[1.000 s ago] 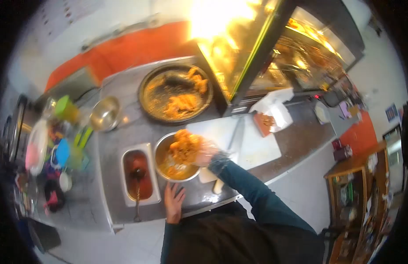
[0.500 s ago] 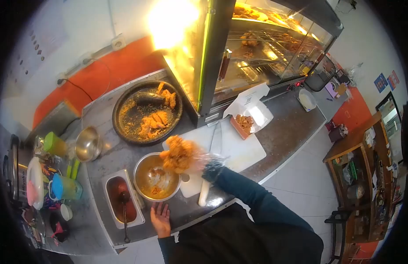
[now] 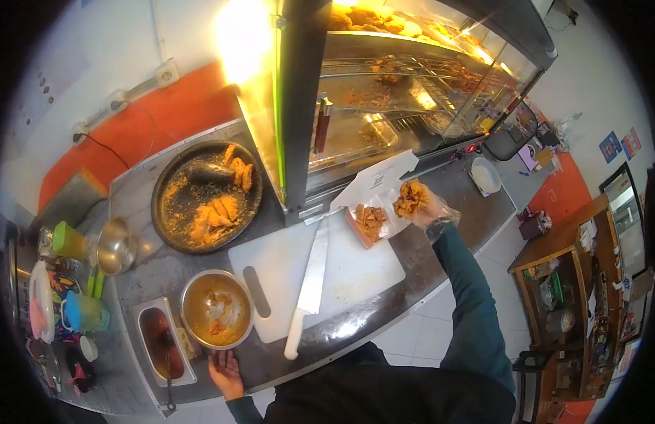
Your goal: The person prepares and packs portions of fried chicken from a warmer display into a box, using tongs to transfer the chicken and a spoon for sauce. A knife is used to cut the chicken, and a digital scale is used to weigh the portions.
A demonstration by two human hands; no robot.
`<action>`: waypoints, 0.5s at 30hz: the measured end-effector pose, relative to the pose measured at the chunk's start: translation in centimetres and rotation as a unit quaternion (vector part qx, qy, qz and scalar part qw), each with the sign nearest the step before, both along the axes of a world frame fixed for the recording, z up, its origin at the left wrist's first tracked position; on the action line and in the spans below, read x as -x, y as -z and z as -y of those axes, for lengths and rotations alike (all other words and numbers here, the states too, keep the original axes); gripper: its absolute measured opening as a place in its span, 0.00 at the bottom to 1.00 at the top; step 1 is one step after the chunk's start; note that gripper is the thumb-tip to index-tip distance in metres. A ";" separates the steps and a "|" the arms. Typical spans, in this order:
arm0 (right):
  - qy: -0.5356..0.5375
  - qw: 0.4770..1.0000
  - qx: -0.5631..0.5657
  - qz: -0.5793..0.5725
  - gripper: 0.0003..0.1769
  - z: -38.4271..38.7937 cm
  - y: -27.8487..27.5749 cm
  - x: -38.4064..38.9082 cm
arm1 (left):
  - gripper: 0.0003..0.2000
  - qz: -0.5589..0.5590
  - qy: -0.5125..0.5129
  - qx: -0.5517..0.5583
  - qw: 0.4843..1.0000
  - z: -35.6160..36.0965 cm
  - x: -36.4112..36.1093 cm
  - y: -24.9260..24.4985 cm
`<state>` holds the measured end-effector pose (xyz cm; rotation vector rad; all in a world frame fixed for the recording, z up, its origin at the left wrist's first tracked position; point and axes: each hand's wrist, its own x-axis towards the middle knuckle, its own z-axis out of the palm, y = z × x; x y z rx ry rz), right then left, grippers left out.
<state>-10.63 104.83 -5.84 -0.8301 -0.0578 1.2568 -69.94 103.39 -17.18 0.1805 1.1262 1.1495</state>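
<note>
My right hand [image 3: 430, 209], in a clear plastic glove, holds a piece of fried chicken [image 3: 411, 201] over the right part of an open white takeout box [image 3: 384, 177]. Chopped brown food [image 3: 370, 220] fills the box's left side. My left hand [image 3: 227, 373] is bare, palm up with fingers apart, just below a steel bowl [image 3: 243, 332] with orange residue inside. Between bowl and box, a large knife [image 3: 313, 275] lies on the white cutting board [image 3: 370, 272].
A round black pan [image 3: 161, 230] holds orange pieces and crumbs. Red sauce with a ladle sits in a steel tray [image 3: 189, 374]. Behind the board stands a glass warming cabinet [image 3: 299, 106]. Another steel bowl [image 3: 117, 246] and cups are at the left.
My right hand has carried the chicken from above the steel bowl rightward to the takeout box. The knife and board, partly covered before, now show fully. The camera view has shifted.
</note>
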 end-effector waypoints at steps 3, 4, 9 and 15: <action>-0.093 0.993 0.022 0.066 0.09 0.1 1.3 -2.5 | 0.18 -0.018 -0.021 -0.006 1.000 0.3 -0.5 0.0; -0.216 0.973 -0.008 0.085 0.11 0.2 2.0 -3.2 | 0.18 -0.027 -0.029 -0.014 0.999 0.4 -0.5 0.0; -0.058 0.843 0.182 0.503 0.11 2.2 9.2 -9.8 | 0.20 -0.039 -0.034 -0.020 0.998 0.9 -0.8 -0.3; -0.166 0.745 0.253 0.595 0.18 2.4 -2.8 -1.2 | 0.19 -0.025 -0.039 -0.039 0.998 1.0 -0.6 0.2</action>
